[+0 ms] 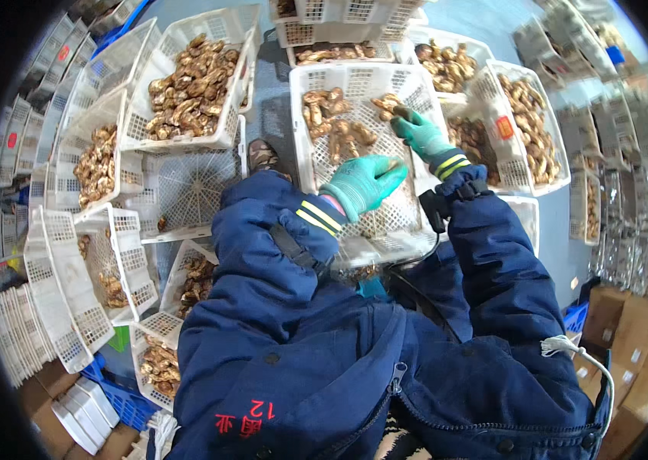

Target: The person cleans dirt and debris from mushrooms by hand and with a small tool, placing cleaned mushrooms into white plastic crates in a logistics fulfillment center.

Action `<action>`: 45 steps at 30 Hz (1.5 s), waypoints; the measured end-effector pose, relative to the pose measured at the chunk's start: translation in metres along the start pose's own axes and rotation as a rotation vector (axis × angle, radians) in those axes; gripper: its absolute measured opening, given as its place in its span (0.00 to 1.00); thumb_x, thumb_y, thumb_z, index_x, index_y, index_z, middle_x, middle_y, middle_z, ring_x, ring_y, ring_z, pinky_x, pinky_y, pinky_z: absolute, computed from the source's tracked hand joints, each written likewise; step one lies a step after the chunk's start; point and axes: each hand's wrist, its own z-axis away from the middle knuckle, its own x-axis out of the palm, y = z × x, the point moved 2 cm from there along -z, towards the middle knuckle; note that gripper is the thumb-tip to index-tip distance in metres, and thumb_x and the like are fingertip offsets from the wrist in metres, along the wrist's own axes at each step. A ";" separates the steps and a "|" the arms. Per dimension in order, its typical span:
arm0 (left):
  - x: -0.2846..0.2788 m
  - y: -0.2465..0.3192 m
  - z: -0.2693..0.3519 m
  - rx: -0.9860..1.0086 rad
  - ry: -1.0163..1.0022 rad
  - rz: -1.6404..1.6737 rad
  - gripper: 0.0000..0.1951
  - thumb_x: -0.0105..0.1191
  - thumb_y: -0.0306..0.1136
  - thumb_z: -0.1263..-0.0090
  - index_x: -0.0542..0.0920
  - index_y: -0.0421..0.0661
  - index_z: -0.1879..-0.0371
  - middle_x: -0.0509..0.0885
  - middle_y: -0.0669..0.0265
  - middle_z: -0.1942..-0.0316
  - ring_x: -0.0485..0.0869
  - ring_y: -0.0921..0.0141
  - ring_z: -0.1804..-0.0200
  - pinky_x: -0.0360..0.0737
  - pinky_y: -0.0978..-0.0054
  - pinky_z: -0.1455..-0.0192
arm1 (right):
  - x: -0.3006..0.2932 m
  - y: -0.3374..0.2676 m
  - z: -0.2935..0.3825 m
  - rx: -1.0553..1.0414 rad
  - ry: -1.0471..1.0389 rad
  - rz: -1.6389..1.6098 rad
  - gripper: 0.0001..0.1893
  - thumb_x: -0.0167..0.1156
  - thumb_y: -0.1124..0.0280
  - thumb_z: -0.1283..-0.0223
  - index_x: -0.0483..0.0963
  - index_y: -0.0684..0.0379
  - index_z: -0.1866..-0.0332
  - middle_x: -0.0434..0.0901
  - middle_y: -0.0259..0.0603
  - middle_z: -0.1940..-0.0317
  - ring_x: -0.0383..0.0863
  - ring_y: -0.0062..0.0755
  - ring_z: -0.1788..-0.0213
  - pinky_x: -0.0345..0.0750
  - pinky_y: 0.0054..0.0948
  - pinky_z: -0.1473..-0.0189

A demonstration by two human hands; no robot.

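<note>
A white perforated plastic crate (367, 73) stands before me with several brown-and-white mushrooms (351, 137) that look like matsutake, loosely grouped at its far left. Over the crate's middle is my left hand (365, 185) in a green knit work glove, fingers bent and pointing right. Its palm side is hidden, so I cannot tell whether it holds anything. My right hand (420, 135), gloved the same way, reaches in over the right wall. Dark, soiled-looking fingertips meet a small cluster of mushrooms (386, 106); whether they grip one is unclear.
A crate heaped with mushrooms (194, 86) stands at the far left, above a crate with little in it (197, 190). More filled crates (522, 126) line the right side. Cardboard boxes (629, 339) are stacked at lower right. A black cable (436, 244) hangs by my right sleeve.
</note>
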 end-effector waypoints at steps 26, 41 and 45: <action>-0.018 -0.049 -0.033 -0.091 0.493 0.995 0.24 0.47 0.50 0.36 0.72 0.41 0.53 0.79 0.57 0.63 0.81 0.67 0.66 0.79 0.71 0.64 | 0.017 -0.031 0.060 -0.265 0.109 -0.523 0.22 0.50 0.84 0.53 0.66 0.67 0.47 0.75 0.38 0.59 0.74 0.21 0.63 0.71 0.18 0.56; 0.003 -0.045 -0.025 0.052 -0.324 1.295 0.11 0.45 0.24 0.37 0.72 0.37 0.56 0.78 0.59 0.69 0.74 0.73 0.74 0.69 0.83 0.77 | 0.024 -0.049 0.111 -0.218 0.068 -0.655 0.23 0.51 0.75 0.44 0.60 0.69 0.42 0.68 0.45 0.47 0.67 0.30 0.45 0.65 0.28 0.43; 0.000 -0.014 -0.011 -0.074 0.155 0.792 0.15 0.53 0.24 0.41 0.73 0.37 0.54 0.80 0.65 0.67 0.78 0.74 0.74 0.69 0.85 0.79 | 0.036 -0.058 0.109 -0.264 0.028 -0.362 0.28 0.53 0.67 0.41 0.55 0.65 0.38 0.63 0.43 0.42 0.62 0.29 0.41 0.63 0.26 0.42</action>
